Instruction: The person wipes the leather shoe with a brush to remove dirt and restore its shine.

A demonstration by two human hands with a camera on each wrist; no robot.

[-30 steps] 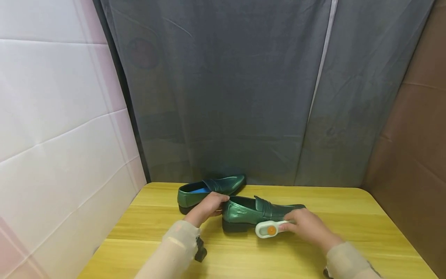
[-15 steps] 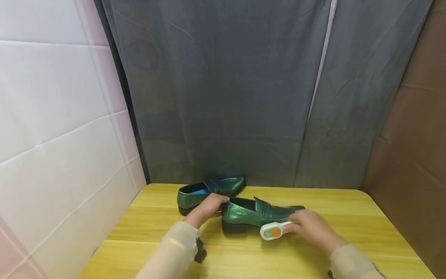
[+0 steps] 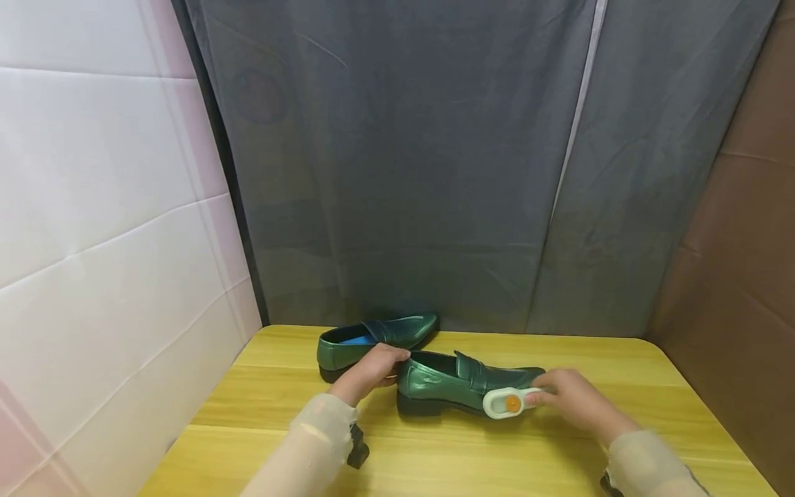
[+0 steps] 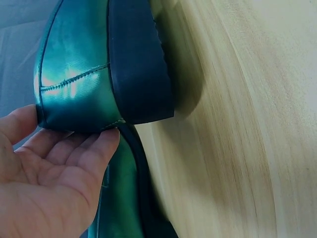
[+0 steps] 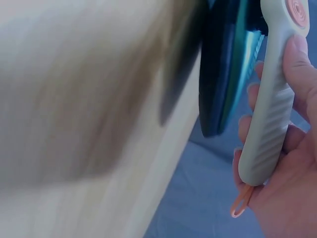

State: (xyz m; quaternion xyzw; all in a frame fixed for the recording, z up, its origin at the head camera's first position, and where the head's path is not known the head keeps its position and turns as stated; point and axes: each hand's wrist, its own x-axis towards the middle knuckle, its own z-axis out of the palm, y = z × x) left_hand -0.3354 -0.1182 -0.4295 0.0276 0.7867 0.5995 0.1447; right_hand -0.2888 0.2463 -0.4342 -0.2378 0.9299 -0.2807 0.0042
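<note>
A shiny green loafer (image 3: 437,383) with a dark sole points its toe to the right on the table. At its back, my left hand (image 3: 375,369) holds the heel, thumb at the top rim and fingertips against the heel's outside in the left wrist view. My right hand (image 3: 574,400) grips the ribbed handle of a white brush (image 3: 504,403) with an orange button and an orange hanging loop (image 5: 240,203). The brush head lies along the near side of the shoe's front half; its dark working face is mostly hidden in the right wrist view.
A second green loafer (image 3: 404,331) with a blue insole stands behind and left, near the back edge of the wooden table (image 3: 435,455). A grey curtain (image 3: 397,172) hangs behind, a white panel (image 3: 112,207) at left and a brown one (image 3: 739,276) at right.
My right hand has moved right with the brush, along the shoe's near side toward the toe. My left hand and both shoes have stayed in place.
</note>
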